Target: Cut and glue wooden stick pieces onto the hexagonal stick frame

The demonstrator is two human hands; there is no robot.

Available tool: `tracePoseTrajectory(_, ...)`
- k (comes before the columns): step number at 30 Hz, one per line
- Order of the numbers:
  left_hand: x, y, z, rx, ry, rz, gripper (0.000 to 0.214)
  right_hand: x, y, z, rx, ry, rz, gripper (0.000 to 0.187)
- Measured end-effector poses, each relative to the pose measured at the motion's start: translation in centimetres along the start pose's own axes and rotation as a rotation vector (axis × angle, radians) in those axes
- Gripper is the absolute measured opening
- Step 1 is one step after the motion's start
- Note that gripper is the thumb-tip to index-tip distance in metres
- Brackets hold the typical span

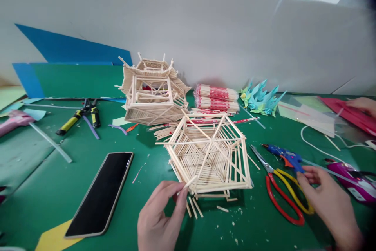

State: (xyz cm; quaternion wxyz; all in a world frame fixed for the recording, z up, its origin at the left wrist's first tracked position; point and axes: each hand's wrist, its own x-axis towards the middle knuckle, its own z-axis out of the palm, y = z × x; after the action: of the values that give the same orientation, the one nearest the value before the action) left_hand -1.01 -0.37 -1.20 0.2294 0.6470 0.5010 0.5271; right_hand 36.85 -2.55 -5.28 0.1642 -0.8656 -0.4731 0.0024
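My left hand (163, 215) pinches a short wooden stick (188, 184) between thumb and fingers, at the near left corner of a six-sided stick frame (210, 141). Thin sticks cross over the frame's open top, and rows of sticks line its bottom. On the right, my right hand (326, 200) closes its thumb and fingers on the handle end of a blue glue gun (283, 156), whose nozzle points left. Scissors (273, 172) with red and yellow handles lie just left of that hand. Behind the frame stands a taller stick pavilion (152, 94).
A phone (101, 192) lies on the left, with pliers (79, 116) and a pink glue gun (17, 121) beyond. Packed sticks (216, 98) and blue folded paper (260, 97) sit behind. Another person's hand (362, 106) touches red paper (337, 111) at right, near a purple device (351, 180).
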Motion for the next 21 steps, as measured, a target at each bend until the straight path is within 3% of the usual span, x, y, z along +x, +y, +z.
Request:
tracePoseTrajectory(6, 0.2, 0.1, 0.0, -0.044, 0.018, -0.009, 0.018, -1.7, -0.1, 1.2, 0.009, -0.184, -0.133, 0.044)
tracePoseTrajectory(13, 0.3, 0.2, -0.2, -0.113, 0.012, -0.147, 0.005, -0.8, 0.9, 2.4, 0.079, -0.239, -0.029, 0.034)
tracePoseTrajectory(21, 0.4, 0.4, -0.1, -0.253, 0.009, -0.291, 0.005, -2.6, 1.2, 1.2, 0.464, -0.284, 0.069, 0.039)
